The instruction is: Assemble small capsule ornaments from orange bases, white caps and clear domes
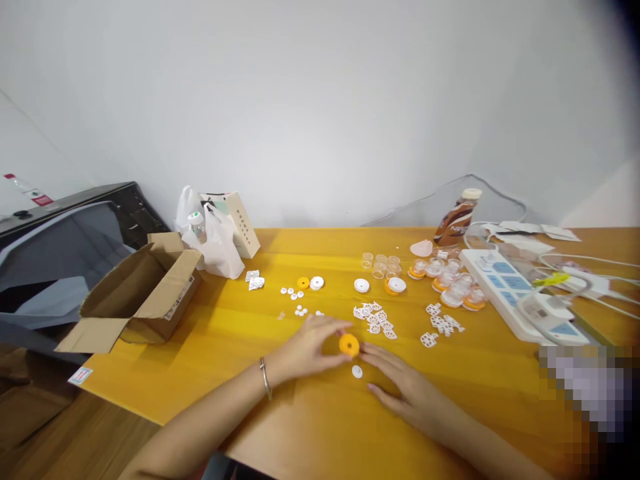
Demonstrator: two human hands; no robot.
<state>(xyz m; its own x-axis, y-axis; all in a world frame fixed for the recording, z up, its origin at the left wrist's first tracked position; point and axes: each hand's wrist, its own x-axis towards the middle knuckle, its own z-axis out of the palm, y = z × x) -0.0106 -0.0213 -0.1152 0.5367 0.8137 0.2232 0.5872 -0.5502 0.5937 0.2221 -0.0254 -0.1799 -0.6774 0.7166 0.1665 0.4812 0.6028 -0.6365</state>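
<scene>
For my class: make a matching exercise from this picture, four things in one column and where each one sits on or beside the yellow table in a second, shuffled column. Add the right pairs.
Things
1. orange ring
2. cardboard box
3. brown bottle
4. white power strip

Places
A. open, at the table's left end
B. flat along the right side, cables plugged in
C. between the fingertips of the left hand and right hand
D. upright at the back, near the wall

Pairs: 1-C, 2-A, 3-D, 4-B
</scene>
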